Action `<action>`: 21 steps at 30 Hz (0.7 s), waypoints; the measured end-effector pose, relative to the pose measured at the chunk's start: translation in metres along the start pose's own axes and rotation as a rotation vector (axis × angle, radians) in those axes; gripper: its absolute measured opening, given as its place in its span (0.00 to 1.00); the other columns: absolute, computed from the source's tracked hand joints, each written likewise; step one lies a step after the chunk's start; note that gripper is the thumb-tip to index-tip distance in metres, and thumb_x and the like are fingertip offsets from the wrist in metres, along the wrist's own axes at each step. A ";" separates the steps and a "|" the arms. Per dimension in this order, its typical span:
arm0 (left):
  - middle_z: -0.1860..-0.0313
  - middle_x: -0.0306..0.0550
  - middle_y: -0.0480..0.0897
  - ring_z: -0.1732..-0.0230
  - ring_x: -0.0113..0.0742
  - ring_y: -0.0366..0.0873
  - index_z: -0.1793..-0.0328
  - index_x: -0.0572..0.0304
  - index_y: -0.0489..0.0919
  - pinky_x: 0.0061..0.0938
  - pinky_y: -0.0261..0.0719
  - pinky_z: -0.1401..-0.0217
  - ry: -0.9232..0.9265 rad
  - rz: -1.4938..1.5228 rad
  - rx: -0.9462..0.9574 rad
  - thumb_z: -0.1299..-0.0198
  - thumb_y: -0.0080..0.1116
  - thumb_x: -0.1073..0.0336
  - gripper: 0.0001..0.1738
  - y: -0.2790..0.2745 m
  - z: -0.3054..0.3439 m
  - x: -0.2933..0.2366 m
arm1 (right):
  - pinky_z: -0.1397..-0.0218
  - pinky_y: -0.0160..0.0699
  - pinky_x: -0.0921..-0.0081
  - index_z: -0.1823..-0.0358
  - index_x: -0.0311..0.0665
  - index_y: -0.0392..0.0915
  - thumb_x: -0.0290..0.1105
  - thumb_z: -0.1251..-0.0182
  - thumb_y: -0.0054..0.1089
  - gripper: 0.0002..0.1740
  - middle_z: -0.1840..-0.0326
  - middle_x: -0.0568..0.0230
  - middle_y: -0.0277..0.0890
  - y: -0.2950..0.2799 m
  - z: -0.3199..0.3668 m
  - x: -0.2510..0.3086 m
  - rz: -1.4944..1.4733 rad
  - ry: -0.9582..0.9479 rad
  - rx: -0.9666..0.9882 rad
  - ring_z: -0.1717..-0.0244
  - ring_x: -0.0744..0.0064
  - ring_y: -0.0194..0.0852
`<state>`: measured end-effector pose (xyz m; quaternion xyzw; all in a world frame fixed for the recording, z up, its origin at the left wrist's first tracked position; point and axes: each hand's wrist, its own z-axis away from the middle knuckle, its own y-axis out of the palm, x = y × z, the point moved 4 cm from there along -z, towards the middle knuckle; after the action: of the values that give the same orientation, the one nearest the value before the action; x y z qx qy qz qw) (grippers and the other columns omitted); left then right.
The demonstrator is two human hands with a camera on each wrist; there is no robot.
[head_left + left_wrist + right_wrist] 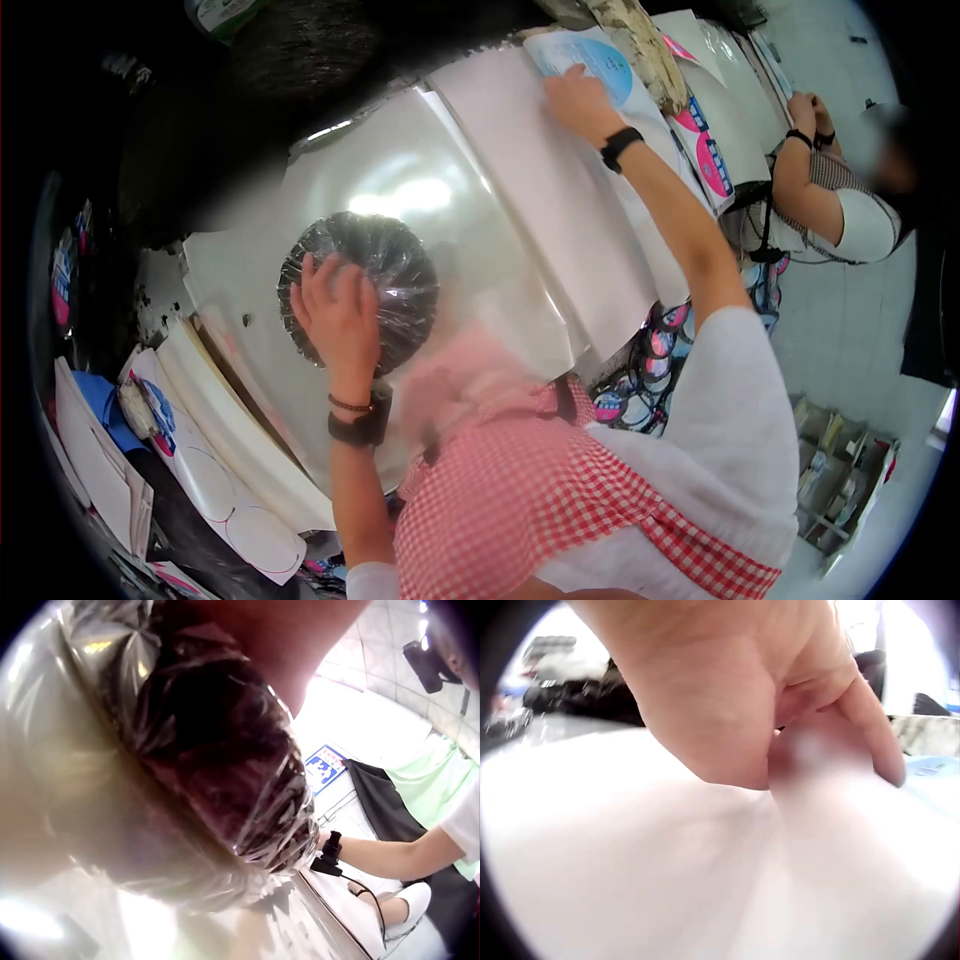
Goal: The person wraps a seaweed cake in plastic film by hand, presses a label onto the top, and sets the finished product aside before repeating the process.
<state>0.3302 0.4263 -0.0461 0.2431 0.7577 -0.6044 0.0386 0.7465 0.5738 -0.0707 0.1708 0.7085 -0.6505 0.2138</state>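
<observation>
In the head view my left hand (340,310) rests with spread fingers on top of a round, dark pad wrapped in clear plastic (405,255). That wrapped pad (225,750) fills much of the left wrist view, its film crinkled and shiny. Beneath it lies a glossy, pale sheet (480,230). Farther out, my right hand (585,108) pinches the near edge of a white printed sheet with a light-blue circle (612,72). Close up in the right wrist view, thumb and fingers of the right hand (742,690) meet the white sheet, where a ridge runs from the thumb.
A plain white sheet (540,190) lies between the glossy one and the printed one. A worn, pale bar (645,50) stands beyond the printed sheet. More printed sheets (205,480) lie at lower left. Another person (825,195) works at the right, near a grey divided bin (835,470).
</observation>
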 end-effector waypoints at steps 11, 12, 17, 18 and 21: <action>0.40 0.42 0.75 0.27 0.48 0.62 0.50 0.50 0.80 0.48 0.51 0.24 0.001 0.014 -0.055 0.35 0.55 0.62 0.10 -0.002 0.002 -0.002 | 0.63 0.81 0.54 0.54 0.38 0.73 0.38 0.34 0.49 0.14 0.61 0.35 0.79 -0.007 -0.003 -0.018 -0.383 0.014 0.071 0.62 0.35 0.82; 0.39 0.42 0.75 0.27 0.48 0.62 0.49 0.51 0.80 0.47 0.50 0.23 -0.001 0.007 -0.051 0.34 0.54 0.61 0.11 -0.002 0.002 -0.002 | 0.60 0.81 0.52 0.54 0.37 0.73 0.36 0.36 0.51 0.14 0.59 0.35 0.77 -0.017 0.000 -0.025 -0.472 0.119 0.119 0.61 0.35 0.80; 0.39 0.42 0.75 0.27 0.47 0.62 0.45 0.50 0.79 0.46 0.50 0.23 0.007 -0.017 -0.045 0.34 0.54 0.61 0.13 0.001 0.001 -0.002 | 0.58 0.80 0.54 0.52 0.37 0.73 0.41 0.35 0.56 0.17 0.59 0.45 0.75 -0.012 0.015 -0.019 -0.313 0.130 -0.080 0.58 0.44 0.77; 0.39 0.42 0.75 0.27 0.47 0.63 0.44 0.50 0.79 0.47 0.51 0.23 0.011 -0.013 -0.054 0.35 0.55 0.61 0.15 0.000 0.000 -0.003 | 0.59 0.79 0.53 0.53 0.37 0.73 0.42 0.36 0.57 0.17 0.58 0.46 0.75 0.008 0.003 -0.025 -0.340 0.155 -0.130 0.60 0.44 0.77; 0.39 0.45 0.75 0.28 0.47 0.63 0.37 0.53 0.74 0.47 0.53 0.24 0.015 0.032 -0.098 0.37 0.57 0.60 0.22 0.001 -0.001 -0.002 | 0.64 0.74 0.54 0.58 0.39 0.76 0.39 0.32 0.51 0.12 0.67 0.54 0.78 0.017 -0.002 -0.082 -0.291 0.205 -0.635 0.68 0.50 0.76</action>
<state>0.3324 0.4267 -0.0460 0.2574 0.7828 -0.5640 0.0542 0.8248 0.5807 -0.0416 0.0575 0.9098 -0.4013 0.0892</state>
